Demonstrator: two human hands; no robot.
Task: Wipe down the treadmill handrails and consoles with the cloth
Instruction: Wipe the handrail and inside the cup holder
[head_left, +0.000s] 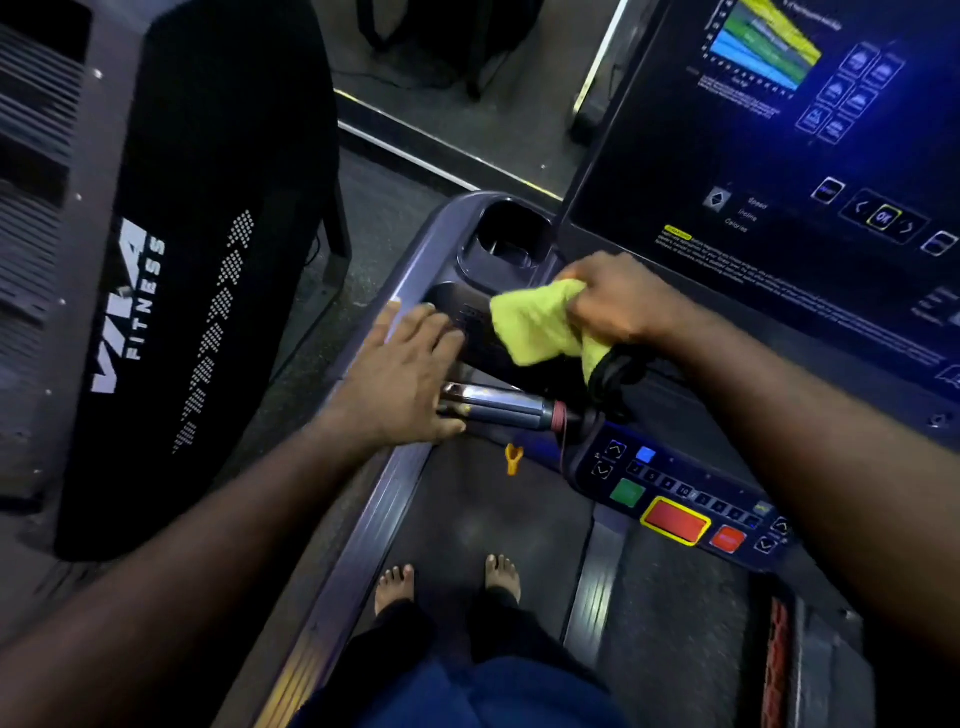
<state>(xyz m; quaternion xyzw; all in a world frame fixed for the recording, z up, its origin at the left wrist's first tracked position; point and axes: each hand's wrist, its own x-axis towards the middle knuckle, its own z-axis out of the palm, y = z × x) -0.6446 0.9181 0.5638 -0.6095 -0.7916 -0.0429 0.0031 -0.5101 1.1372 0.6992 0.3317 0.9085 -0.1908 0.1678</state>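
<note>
Here, your right hand (618, 304) grips the bunched cloth (535, 327) over the tray (457, 297) left of the console (779, 166). Your left hand (405, 374) rests flat, fingers straight, on the near handrail (498, 406). The step appears to be wiping the tray; next, likely draw the cloth nearer along that handrail.

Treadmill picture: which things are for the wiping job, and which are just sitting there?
For the job:
yellow cloth, gripped by the right hand
left hand, flat on the side rail
shiny handrail grip
console screen
button panel

Just there:
orange clip
black Via Fitness panel
bare feet on the belt
</note>
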